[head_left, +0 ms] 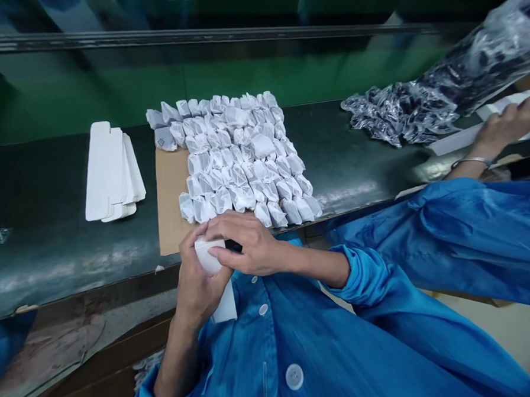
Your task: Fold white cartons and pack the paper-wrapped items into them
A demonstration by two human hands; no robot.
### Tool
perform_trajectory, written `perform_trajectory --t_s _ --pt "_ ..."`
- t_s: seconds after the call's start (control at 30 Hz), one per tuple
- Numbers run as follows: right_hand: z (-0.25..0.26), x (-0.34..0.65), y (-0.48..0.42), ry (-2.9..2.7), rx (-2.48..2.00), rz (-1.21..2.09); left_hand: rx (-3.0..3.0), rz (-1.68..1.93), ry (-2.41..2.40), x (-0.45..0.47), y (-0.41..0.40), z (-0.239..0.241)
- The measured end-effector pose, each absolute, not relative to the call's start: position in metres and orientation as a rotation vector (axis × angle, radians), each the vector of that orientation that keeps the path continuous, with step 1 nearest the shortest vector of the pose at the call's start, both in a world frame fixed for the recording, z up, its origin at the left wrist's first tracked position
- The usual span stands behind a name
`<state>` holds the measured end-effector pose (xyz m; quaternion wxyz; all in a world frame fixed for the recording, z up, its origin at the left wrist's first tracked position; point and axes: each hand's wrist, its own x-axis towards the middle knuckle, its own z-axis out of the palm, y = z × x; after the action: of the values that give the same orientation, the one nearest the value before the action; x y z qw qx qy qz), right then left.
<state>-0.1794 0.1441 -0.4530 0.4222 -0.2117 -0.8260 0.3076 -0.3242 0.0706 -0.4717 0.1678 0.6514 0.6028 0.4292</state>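
1. Left hand point(194, 285): wrapped round white box point(209, 258), closed on it, thumb across the near face.
2. Right hand point(249, 241): at the box's upper end, thumb on the face, fingers curled over the top; gripping too. Hands together, touching or nearly; exact finger contact partly hidden.
3. Box: in front of the chest, at the bench's near edge, tilted; lower end sticks out below left hand, against the blue coat point(308, 338).
4. Wrapped packs point(232, 176): white, in rough rows on cardboard point(169, 197), just beyond the hands; a few lie on top of others.
5. Flat cartons point(106, 171): white, overlapping pile left of the cardboard, on dark green bench point(58, 251).
6. Clear bags point(402, 111): dark contents, heaped at right, beside a big plastic bag point(497, 50).
7. Co-worker's hand point(505, 126): far right, bracelet point(471, 161) on wrist, over white pieces point(457, 140); grip unclear.
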Motion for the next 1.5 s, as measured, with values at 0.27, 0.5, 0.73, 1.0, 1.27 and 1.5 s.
perform_trajectory --t_s 0.27,0.5,0.73,1.0,1.27,1.5 --pt "-0.449 -0.185 0.148 -2.237 -0.576 0.669 1.764 1.321 1.763 -0.323 0.078 -0.465" --pt "-0.427 -0.169 0.132 -2.292 -0.841 1.297 1.016 1.979 1.794 -0.343 0.09 -0.456" --pt "-0.412 -0.149 0.171 -2.27 -0.739 1.68 2.366 1.106 1.954 -0.367 0.075 -0.443" --pt "-0.383 -0.134 0.294 -2.501 -1.6 0.393 1.832 0.498 1.885 -0.35 0.061 -0.467" --pt "-0.415 -0.117 0.334 -2.691 -1.592 0.439 1.137 0.907 1.481 -0.316 0.041 -0.491" --pt "-0.41 -0.104 0.325 -2.326 -1.723 0.104 1.026 1.127 1.462 -0.318 0.041 -0.489"
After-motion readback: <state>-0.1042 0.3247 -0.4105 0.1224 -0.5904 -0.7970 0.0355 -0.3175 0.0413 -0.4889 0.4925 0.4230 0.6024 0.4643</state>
